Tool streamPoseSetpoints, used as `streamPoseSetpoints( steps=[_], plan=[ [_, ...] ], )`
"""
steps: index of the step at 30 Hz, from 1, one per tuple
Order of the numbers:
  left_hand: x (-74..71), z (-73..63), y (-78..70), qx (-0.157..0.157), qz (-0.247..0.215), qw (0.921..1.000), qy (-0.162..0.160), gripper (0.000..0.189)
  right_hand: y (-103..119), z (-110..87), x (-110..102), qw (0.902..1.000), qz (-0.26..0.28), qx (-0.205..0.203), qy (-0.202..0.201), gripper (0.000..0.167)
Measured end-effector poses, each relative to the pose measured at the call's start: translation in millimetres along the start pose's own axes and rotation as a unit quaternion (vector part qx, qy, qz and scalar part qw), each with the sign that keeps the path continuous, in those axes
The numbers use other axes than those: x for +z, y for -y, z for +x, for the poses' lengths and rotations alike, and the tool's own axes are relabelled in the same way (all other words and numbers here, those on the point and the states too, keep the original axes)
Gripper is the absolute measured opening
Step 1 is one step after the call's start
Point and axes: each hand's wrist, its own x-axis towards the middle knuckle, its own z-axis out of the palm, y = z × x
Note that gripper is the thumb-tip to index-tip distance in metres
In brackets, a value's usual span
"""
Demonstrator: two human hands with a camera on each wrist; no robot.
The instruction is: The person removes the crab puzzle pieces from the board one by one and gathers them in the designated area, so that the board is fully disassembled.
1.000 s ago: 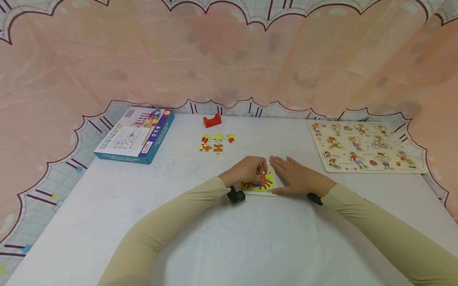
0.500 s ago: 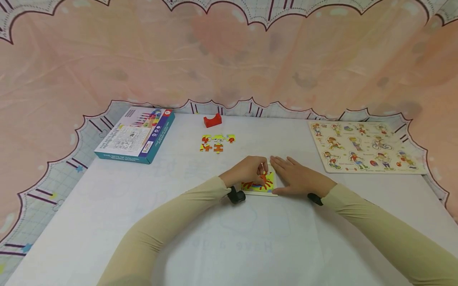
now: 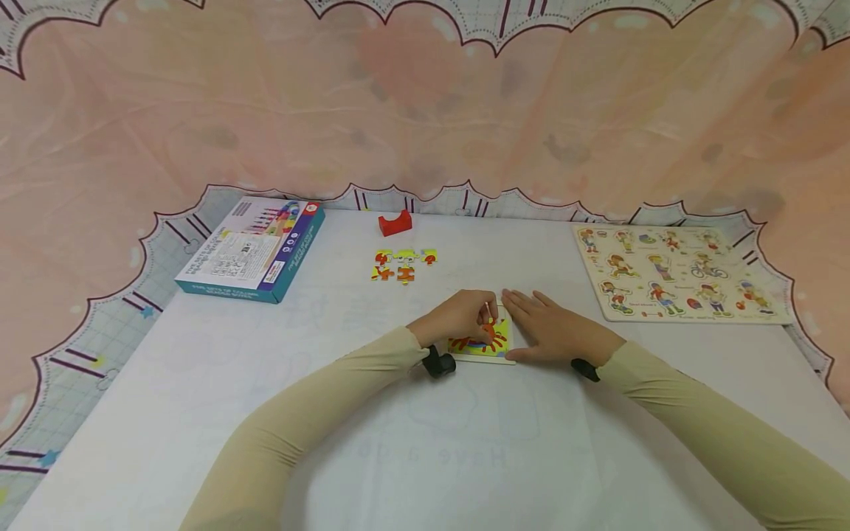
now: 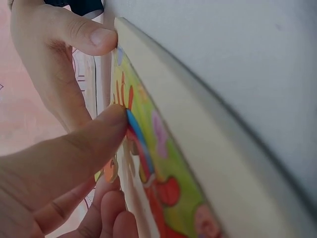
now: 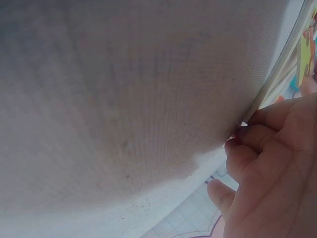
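A small wooden jigsaw puzzle board (image 3: 479, 346) with a pale raised rim lies on the table, its picture a red crab-like figure on yellow-green. Above it my left hand (image 3: 458, 318) pinches a puzzle piece (image 4: 110, 171), mostly covered by the fingers, with yellow and orange showing. The thumb touches the picture in the left wrist view. Against the board's right side rests my right hand (image 3: 558, 328), its fingers extended and its thumb at the near corner. Beyond the left hand, several loose puzzle pieces (image 3: 406, 274) in yellow, red and orange lie in two rows.
At the back left is a teal-edged box (image 3: 242, 251). A red curved block (image 3: 395, 223) stands at the back, left of centre. A wooden board with sports figures (image 3: 677, 274) lies at the right. Printed fabric (image 3: 425, 110) hangs behind the white table (image 3: 398, 457).
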Motion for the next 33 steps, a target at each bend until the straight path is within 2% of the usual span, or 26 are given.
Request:
streamPoseSetpoints(
  steps=[15,24,33],
  plan=[
    [-1.5,-4.2,-0.7,-0.010,-0.022,0.9997,-0.004,0.028,0.3,0.8,0.0,0.9999,0.009,0.004,0.006,0.095],
    [0.4,-3.0,4.8,-0.010,-0.030,0.9994,-0.013,0.027,0.8,-0.4,-1.8,0.9999,0.012,0.006,0.008,0.095],
    [0.2,-3.7,4.3,-0.023,-0.044,0.9987,-0.013,0.025,1.7,-1.0,-2.0,0.9999,0.015,0.007,0.006,0.096]
  ],
)
